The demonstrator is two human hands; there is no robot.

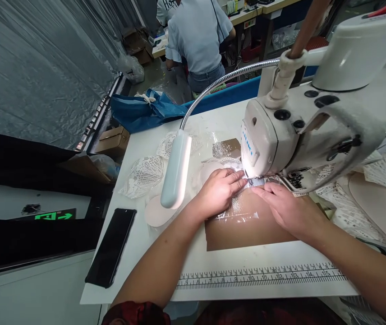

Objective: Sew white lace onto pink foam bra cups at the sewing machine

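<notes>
A white sewing machine (270, 131) stands over a white lace piece (232, 164), part of which lies under its brightly lit needle area. My left hand (220, 189) lies flat on the lace, fingers stretched toward the needle. Close to the needle on the other side is my right hand (286, 207), with its index finger stretched out and pressed on the work edge; its other fingers are partly hidden. Beneath both hands is a brown sheet (247, 232) with shiny clear tape on it. The needle itself is hidden by the machine head.
A lamp (176, 171) on a bendy metal neck hangs left of my hands. Lace cups (144, 176), a beige round pad (161, 211) and a black phone (111, 247) lie leftward. A printed ruler (257, 277) runs along the front. More lace (345, 203) is heaped right. A person (198, 40) sits beyond.
</notes>
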